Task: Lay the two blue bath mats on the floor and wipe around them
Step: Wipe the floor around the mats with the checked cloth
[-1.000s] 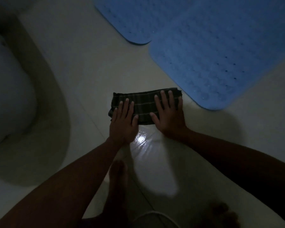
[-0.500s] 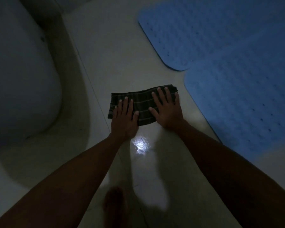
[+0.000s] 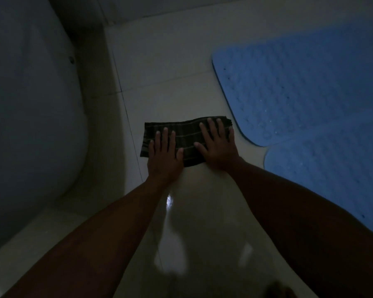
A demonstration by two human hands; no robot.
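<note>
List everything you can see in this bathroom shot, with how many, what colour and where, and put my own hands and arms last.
bath mats: two, blue with small holes, flat on the floor at right, the far one overlapping or touching the near one
cloth: one, dark with pale stripes, folded flat on the floor at centre, its right end close to the far mat's corner
floor: pale glossy tiles with a bright light reflection near centre
toilet: one, white, at left, partly out of frame
left hand: fingers straight, pressing the left part of the cloth
right hand: fingers spread, pressing the right part of the cloth
forearms: two, bare, reaching in from the bottom edge
</note>
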